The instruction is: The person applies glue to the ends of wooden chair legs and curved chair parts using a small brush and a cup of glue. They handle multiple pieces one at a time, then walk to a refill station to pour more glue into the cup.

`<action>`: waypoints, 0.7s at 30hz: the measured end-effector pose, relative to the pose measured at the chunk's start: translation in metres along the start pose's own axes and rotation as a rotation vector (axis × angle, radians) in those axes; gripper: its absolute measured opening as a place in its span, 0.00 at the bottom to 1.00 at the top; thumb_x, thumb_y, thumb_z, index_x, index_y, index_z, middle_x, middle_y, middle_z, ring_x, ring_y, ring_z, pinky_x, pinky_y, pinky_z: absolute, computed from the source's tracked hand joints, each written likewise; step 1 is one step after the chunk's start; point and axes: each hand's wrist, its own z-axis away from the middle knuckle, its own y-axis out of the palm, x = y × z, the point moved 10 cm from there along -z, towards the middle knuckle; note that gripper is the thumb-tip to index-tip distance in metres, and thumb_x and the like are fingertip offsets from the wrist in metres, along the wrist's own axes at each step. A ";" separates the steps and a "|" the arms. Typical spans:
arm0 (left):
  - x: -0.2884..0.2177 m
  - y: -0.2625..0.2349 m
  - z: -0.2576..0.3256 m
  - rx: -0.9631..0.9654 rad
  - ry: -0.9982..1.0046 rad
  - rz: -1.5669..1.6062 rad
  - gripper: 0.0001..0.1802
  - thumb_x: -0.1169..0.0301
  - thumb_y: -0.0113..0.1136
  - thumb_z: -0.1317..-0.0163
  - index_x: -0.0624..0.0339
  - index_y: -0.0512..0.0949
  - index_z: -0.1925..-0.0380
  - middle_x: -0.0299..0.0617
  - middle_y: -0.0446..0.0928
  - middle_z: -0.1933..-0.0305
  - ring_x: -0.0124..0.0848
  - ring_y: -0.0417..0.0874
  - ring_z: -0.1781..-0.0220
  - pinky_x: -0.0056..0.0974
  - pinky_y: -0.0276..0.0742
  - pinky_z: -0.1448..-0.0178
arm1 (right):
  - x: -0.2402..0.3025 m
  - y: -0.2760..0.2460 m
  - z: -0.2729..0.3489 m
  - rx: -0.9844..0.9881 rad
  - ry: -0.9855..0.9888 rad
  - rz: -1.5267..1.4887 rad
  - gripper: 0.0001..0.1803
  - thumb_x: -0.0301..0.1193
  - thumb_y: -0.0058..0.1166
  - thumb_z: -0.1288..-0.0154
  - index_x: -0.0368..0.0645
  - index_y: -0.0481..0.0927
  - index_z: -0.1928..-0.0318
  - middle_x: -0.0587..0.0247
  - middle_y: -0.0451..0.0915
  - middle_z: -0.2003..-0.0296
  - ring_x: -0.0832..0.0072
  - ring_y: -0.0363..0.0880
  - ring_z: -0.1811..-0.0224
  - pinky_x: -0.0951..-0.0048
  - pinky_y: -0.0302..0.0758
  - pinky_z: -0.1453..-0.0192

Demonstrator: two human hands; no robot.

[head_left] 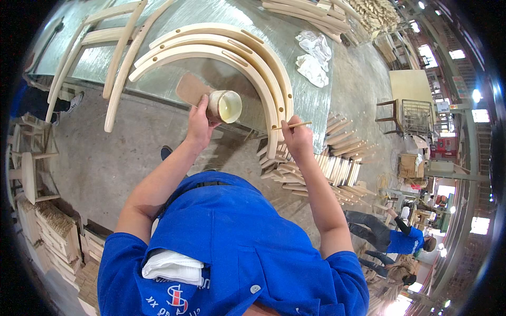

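Observation:
My left hand [200,122] grips a small round cup [225,106] filled with pale yellowish glue, tilted so its mouth faces right. My right hand [296,138] pinches a thin wooden stick [293,125], whose tip lies against the end of the innermost of three curved pale wooden arches [211,50]. The arches lie nested on a glass-topped table [211,16], their right ends reaching its near edge. A brown flat piece [188,87] sits on the table just behind the cup.
White rags [313,55] lie on the table to the right. Wooden chair frames [113,47] lean at the table's left. A pile of wooden slats [329,163] is stacked below my right hand. Other people in blue shirts [403,242] work at lower right.

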 end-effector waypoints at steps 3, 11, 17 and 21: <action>-0.001 0.001 -0.001 0.009 0.005 0.008 0.18 0.55 0.44 0.31 0.52 0.65 0.49 0.38 0.73 0.50 0.30 0.77 0.52 0.41 0.77 0.55 | 0.000 0.001 -0.004 0.002 0.003 -0.015 0.12 0.34 0.52 0.37 0.41 0.66 0.73 0.48 0.73 0.79 0.48 0.74 0.75 0.53 0.69 0.73; 0.004 -0.003 -0.005 0.005 -0.003 0.011 0.17 0.55 0.44 0.31 0.51 0.66 0.49 0.37 0.73 0.50 0.29 0.78 0.54 0.40 0.77 0.55 | 0.000 -0.001 -0.013 0.103 0.051 -0.050 0.12 0.35 0.51 0.38 0.41 0.67 0.72 0.49 0.75 0.79 0.49 0.76 0.73 0.54 0.71 0.71; 0.007 0.002 -0.005 0.023 -0.008 0.003 0.18 0.55 0.44 0.31 0.51 0.65 0.48 0.37 0.73 0.50 0.29 0.77 0.53 0.38 0.77 0.56 | 0.005 0.001 -0.012 0.121 0.015 0.003 0.12 0.35 0.49 0.36 0.41 0.67 0.72 0.49 0.76 0.78 0.49 0.76 0.72 0.55 0.72 0.70; 0.007 0.004 -0.006 0.041 -0.009 0.010 0.19 0.55 0.44 0.31 0.52 0.64 0.47 0.37 0.72 0.49 0.29 0.77 0.52 0.38 0.78 0.56 | 0.006 -0.001 -0.012 0.122 0.044 -0.003 0.12 0.35 0.50 0.37 0.41 0.67 0.72 0.48 0.76 0.77 0.48 0.76 0.71 0.55 0.72 0.69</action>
